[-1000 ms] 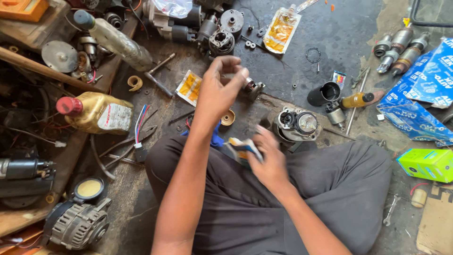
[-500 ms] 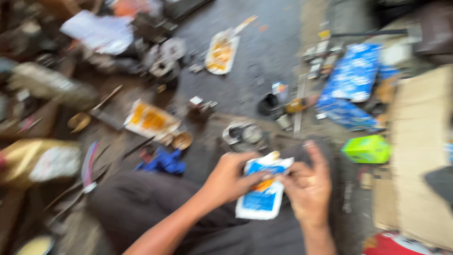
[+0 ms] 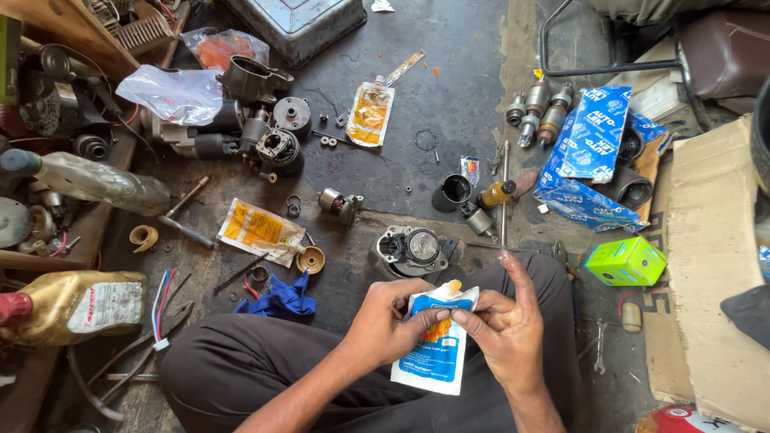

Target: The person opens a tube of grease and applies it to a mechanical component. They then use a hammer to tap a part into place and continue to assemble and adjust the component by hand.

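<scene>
Green box [image 3: 626, 261], blue rag [image 3: 282, 297], oil bottle [image 3: 74, 305]

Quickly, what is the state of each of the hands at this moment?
Left hand: closed on the blue and white sachet, squeezing near its open top.
Right hand: closed on the same sachet, index finger extended.

Blue-and-white grease sachet [image 3: 439, 346]: pinched at its torn top by left hand [image 3: 387, 319] and right hand [image 3: 504, 330], amber grease showing at the opening. Just beyond the sachet, on the floor [image 3: 457, 72]: round metal motor housing [image 3: 411, 250]. Left of the housing: crumpled blue rag [image 3: 282, 297].
</scene>
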